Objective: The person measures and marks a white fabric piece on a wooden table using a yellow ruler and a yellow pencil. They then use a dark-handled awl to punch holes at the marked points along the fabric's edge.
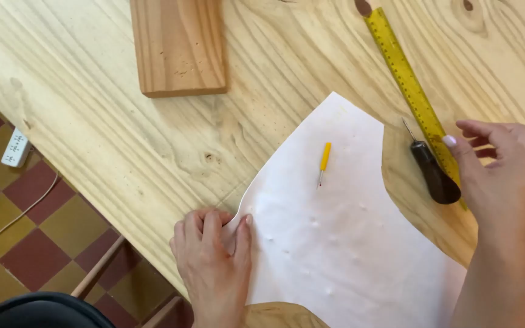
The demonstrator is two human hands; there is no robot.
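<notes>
1. The tabletop [123,140] of pale knotty wood fills most of the frame and runs on a slant, its edge dropping off at lower left to a floor [7,243] of red and yellow tiles. It carries everything else.

2. The paper [341,243], a white sheet cut with curved edges like a pattern piece, lies flat from the frame's centre to the lower right. Small bumps dot its surface. It appears to lie over a leather-coloured piece, which shows at the right of the curve and at the bottom edge.

3. The board [179,45], a reddish plank, lies at top centre, well apart from the paper.

4. The left hand [214,261], at bottom centre, presses the paper's left edge. Its fingers are curled and held close together, knuckles down, the thumb flat on the sheet, seemingly to keep it from sliding.

5. The right hand [499,176], at right, hovers above the tool handle with fingers loosely bent and slightly spread, holding nothing.

6. The ruler [408,85], yellow metal, runs diagonally from the top to under the right hand, just beside the paper's upper curve.

7. The awl [434,173], dark-handled with a thin spike, lies against the ruler, just below the right hand's fingers.

8. The pick [324,161], a small yellow-handled tool, rests on the paper at centre.

9. A white power strip [16,147] sits on the floor at far left.
</notes>
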